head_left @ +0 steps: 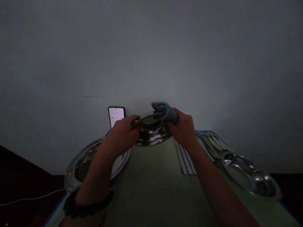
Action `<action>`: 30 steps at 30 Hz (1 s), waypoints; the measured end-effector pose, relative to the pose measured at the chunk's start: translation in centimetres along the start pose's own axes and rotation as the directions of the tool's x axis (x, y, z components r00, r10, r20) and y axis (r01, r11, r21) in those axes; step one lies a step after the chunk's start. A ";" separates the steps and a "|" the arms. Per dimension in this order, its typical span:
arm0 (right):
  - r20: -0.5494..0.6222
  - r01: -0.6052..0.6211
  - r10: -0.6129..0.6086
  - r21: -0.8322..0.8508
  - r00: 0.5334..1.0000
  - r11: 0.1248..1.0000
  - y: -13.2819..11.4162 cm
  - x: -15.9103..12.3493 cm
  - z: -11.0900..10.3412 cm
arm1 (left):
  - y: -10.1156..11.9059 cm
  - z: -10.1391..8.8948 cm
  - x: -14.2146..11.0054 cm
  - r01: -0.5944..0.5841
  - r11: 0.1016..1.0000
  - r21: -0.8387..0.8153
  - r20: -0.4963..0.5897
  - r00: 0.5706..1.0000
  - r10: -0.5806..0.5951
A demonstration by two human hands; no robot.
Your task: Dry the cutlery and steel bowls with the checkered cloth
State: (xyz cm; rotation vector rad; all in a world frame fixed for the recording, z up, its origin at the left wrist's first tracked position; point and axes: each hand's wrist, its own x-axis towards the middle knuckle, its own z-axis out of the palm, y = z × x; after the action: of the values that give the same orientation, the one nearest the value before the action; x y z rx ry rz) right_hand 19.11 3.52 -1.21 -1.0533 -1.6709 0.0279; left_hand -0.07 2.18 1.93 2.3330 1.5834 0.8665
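Note:
A shiny metal bowl [153, 134] is held up, tilted, above the middle of the table. My left hand [126, 132] grips its left rim with closed fingers. On the opposite rim, my right hand [181, 127] is closed on a grey-green cloth [167, 112] that folds over the bowl's edge. Several knives [183, 157] lie on the table under my right forearm. The fingertips behind the bowl are partly hidden.
At the left stands a larger metal dish [73, 170], partly behind my left arm. A phone [116, 115] showing a timer leans on the wall. More cutlery [211, 143] and another metal bowl [252, 175] lie at right on the green table [156, 192].

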 end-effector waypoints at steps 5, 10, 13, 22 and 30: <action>-0.143 -0.135 0.144 0.071 0.979 0.988 0.8 0.1 0.1 | -0.1 0.2 0.2 0.013 0.993 -0.115 -0.030 0.999 -0.016; -0.234 -0.268 0.292 0.131 0.927 0.955 0.4 0.0 1.1 | -0.2 1.4 0.3 0.069 0.766 -0.639 -0.083 0.984 -0.158; -0.166 -0.307 0.341 0.199 0.925 0.931 0.0 -0.3 1.9 | -0.2 2.0 0.3 0.124 0.589 -0.799 -0.027 0.970 -0.241; -0.089 -0.234 0.235 0.026 0.968 0.972 2.3 0.1 0.5 | -0.6 1.3 0.6 0.088 0.890 -0.447 -0.095 0.985 -0.145; -0.041 -0.062 0.057 -0.109 0.998 0.992 0.9 0.1 -0.4 | 0.2 0.6 0.0 0.000 0.999 -0.046 -0.044 0.999 -0.002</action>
State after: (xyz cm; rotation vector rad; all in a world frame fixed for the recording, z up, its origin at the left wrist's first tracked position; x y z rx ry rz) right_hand 19.96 3.99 -1.45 -1.1796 -1.6216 -0.0457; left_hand 0.43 2.18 1.55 2.2968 1.5635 0.9502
